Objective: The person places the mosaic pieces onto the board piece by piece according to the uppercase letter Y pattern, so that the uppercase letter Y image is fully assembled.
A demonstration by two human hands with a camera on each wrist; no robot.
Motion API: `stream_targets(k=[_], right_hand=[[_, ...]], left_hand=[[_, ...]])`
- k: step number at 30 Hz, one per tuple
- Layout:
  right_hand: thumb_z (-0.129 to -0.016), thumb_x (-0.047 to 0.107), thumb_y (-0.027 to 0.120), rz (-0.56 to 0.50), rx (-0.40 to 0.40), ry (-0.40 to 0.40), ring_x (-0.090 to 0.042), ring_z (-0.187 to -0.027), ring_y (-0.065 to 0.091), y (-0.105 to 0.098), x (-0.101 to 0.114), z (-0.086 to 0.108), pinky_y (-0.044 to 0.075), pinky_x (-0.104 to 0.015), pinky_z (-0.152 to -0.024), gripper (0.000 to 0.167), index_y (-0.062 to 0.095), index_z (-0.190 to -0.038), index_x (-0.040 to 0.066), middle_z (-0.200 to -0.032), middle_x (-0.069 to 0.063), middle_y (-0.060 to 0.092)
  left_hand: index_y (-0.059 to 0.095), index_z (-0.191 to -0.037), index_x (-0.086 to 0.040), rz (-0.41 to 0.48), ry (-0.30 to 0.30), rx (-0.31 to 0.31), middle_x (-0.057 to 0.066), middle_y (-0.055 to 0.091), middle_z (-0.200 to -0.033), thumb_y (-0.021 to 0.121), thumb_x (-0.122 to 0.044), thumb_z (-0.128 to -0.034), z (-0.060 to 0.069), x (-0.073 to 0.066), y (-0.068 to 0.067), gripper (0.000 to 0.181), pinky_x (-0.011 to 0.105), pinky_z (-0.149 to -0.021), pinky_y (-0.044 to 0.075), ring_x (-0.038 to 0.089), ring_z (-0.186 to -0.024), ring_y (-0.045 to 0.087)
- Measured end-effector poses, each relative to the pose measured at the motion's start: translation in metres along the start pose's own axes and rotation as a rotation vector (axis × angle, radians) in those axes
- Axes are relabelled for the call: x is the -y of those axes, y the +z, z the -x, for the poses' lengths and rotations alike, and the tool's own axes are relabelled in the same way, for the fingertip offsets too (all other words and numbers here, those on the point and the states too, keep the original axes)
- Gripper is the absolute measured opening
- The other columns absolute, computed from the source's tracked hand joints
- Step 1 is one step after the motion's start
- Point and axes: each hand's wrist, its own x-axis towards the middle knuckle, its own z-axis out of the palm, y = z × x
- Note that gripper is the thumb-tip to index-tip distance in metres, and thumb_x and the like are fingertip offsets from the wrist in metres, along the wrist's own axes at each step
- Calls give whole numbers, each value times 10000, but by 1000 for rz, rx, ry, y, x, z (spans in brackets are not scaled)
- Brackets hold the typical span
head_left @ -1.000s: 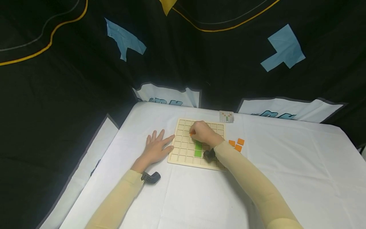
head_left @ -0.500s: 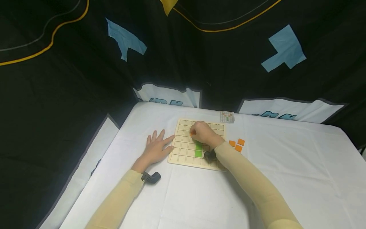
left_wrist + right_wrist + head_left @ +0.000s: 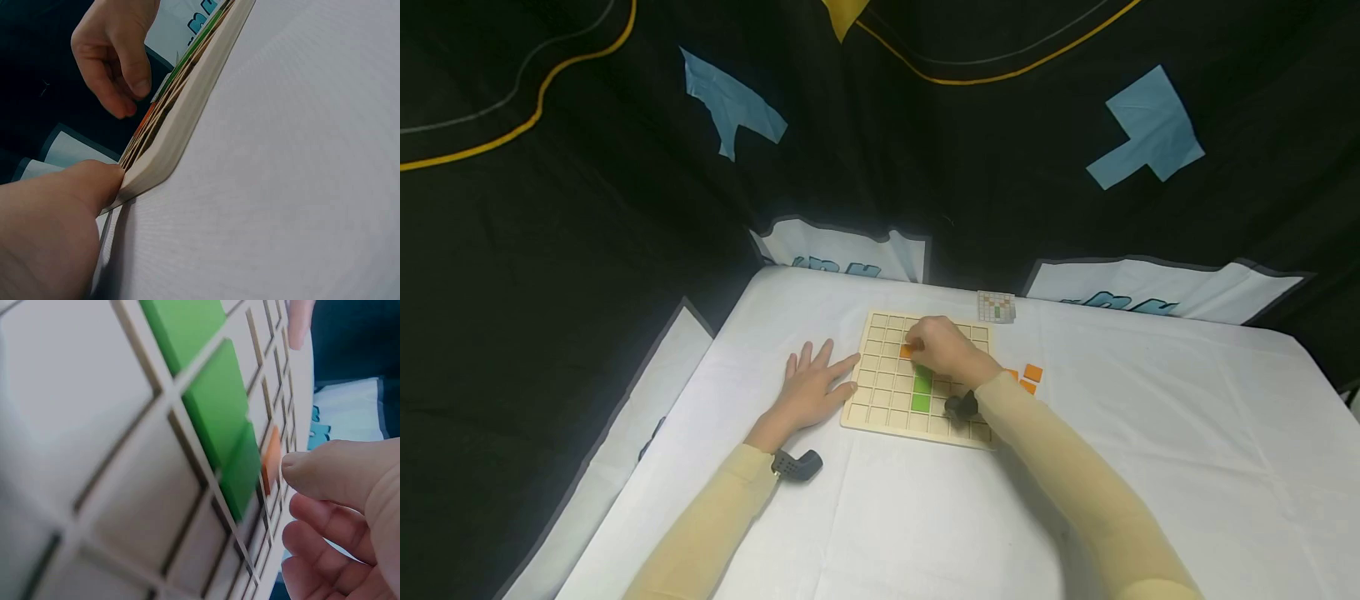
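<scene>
A wooden grid board [image 3: 887, 398] lies on the white cloth. My left hand [image 3: 808, 392] rests flat with spread fingers at its left edge, thumb and index finger touching the rim. My right hand [image 3: 951, 346] hovers over the upper middle, fingers loosely bent. In the left wrist view nothing shows between its thumb and fingers. Just left of those fingertips an orange square tile [image 3: 907, 352] sits in a cell, also visible in the right wrist view beyond a green tile [image 3: 215, 400]. A green tile [image 3: 921, 403] lies lower down, with more green above it, partly hidden by my hand.
Several loose orange tiles [image 3: 1033, 372] lie right of the board, partly behind my right sleeve [image 3: 1060, 475]. A small card with a printed coloured grid [image 3: 996, 307] lies behind the board. A dark curtain [image 3: 880, 167] hangs past the table's far edge.
My right hand has let go of the orange tile, which stays in its cell, and has moved slightly right. The left hand has kept its place.
</scene>
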Motion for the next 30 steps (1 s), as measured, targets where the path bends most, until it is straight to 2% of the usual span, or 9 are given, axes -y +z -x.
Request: stream_targets(k=[3,6,12,19,30], right_hand=[[-885,-1,718,-14,-13,4,-289,-1072,712,-8,-4,9,585,-407,-958,211,761,-1090,-21,-1134,-150,765],[-886,-8,700,-13,-18,22,-336,-1165,697,-15,-10,17,571,-433,-1006,311,727,-1194,-41,-1215,-185,739],[-898,6,694,-2,-25,89,-344,-1185,684,-26,-25,31,559,-450,-1023,317,722,-1212,-32,-1236,-188,731],[-911,27,684,12,-58,89,-352,-1130,696,-36,-47,53,577,-487,-968,266,743,-1162,-39,-1196,-197,744],[-898,45,671,54,-63,215,-324,-1002,685,-47,-79,85,584,-482,-901,293,740,-1170,-39,-1180,-201,739]], left_hand=[[455,-1550,-255,4,-2,4,255,171,-1688,498,-455,-1026,0,0,0,562,731,-1227,9,552,-1551,10],[451,-1551,-261,8,-6,7,246,167,-1691,493,-466,-1027,0,0,1,565,725,-1231,5,544,-1555,5],[465,-1544,-248,19,3,-8,253,182,-1686,501,-461,-1024,1,0,1,562,732,-1226,8,548,-1553,16],[457,-1548,-252,22,2,-5,248,170,-1689,497,-463,-1026,0,0,1,565,725,-1229,-5,541,-1556,4],[456,-1549,-261,27,-2,-4,239,163,-1695,499,-466,-1024,-1,1,3,565,719,-1232,-11,534,-1560,-4]])
